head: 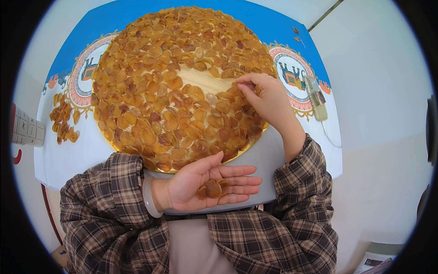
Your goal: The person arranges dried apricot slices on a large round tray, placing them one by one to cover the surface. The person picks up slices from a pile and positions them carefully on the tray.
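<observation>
A large round board with a gold rim lies on the table, covered nearly all over with overlapping amber dried fruit slices. Its ridged, pale surface shows in a bare patch right of the middle. My left hand is palm up before the board's near edge, fingers extended, with several dried slices resting on the palm. At the right end of the bare patch, my right hand has thumb and forefinger close together over the slices; whether a slice is between them cannot be told.
A blue and white tablecloth with elephant medallions covers the table. Loose dried slices are piled at the left, near a patterned cup. A phone in a clear case, with a white cable, lies at the right.
</observation>
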A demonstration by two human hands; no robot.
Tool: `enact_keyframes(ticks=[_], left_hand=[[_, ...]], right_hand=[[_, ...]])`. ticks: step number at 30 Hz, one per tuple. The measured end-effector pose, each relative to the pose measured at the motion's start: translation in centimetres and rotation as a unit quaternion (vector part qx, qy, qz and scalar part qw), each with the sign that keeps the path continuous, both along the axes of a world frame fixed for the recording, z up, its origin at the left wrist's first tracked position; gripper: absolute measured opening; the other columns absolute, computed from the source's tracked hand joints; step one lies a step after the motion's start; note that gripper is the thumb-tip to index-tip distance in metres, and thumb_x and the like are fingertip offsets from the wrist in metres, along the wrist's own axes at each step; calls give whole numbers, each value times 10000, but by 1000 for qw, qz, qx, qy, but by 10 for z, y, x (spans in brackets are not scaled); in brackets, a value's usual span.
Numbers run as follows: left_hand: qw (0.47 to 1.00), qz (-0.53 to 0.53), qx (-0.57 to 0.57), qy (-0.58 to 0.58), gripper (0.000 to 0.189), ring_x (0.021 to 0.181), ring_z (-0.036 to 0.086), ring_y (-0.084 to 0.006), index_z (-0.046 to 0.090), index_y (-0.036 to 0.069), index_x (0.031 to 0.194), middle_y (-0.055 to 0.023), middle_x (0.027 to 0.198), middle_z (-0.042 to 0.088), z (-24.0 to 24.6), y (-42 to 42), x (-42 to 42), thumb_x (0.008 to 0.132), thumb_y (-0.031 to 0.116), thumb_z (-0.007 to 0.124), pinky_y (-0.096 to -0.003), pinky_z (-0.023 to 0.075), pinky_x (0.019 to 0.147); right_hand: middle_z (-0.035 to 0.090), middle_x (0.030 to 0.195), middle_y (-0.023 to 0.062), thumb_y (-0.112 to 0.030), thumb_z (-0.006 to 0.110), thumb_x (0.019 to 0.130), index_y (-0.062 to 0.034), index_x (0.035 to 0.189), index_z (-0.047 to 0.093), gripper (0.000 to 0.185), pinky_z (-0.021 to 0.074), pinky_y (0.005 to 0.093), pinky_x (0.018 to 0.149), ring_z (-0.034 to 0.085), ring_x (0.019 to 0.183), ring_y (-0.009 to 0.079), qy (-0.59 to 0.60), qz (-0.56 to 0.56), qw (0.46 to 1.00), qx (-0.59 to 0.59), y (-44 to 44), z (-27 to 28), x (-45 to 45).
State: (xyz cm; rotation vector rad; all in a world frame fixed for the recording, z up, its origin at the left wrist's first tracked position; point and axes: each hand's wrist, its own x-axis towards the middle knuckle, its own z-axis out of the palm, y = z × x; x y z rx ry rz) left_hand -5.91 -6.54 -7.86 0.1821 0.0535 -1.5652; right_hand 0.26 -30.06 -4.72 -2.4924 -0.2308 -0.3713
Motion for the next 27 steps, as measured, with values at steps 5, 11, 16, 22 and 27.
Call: enact_keyframes(ticks=[5,11,16,22,27], left_hand=[[1000,6,2,2,713,1431,323,-341,292,-8,1508,-223,1541,321,2,0,0,1042,525,207,-441,257,1196],[1000,20,-2,21,710,1435,314,-347,292,11,1515,-216,1541,327,-1,1,0,1039,530,202,-455,249,1194],[998,47,-27,30,688,1434,316,-348,317,25,1504,-202,1533,347,-5,1,0,1041,519,195,-476,257,1189],[987,88,-91,96,634,1352,422,-306,379,26,1448,-163,1466,425,-21,0,-5,1048,487,204,-487,305,1173],[990,102,-66,74,576,1294,475,-297,396,40,1421,-143,1409,473,-12,1,-4,1059,447,207,-522,322,1161]], right_hand=[[708,870,99,-103,680,876,-39,1003,710,145,511,315,697,660,792,216,-12,0,1000,-3,-2,3,-1],[704,852,38,-91,719,864,-44,984,721,129,483,247,637,620,726,106,103,43,986,122,12,45,-35],[692,813,50,-84,718,848,-61,943,728,99,487,276,614,629,692,152,211,237,937,146,25,57,-56],[660,895,49,-72,732,815,-100,956,735,144,495,316,672,625,787,226,211,323,917,101,38,50,-65],[649,1006,16,-58,741,771,-125,969,736,209,485,334,780,610,909,216,165,378,910,31,43,47,-72]])
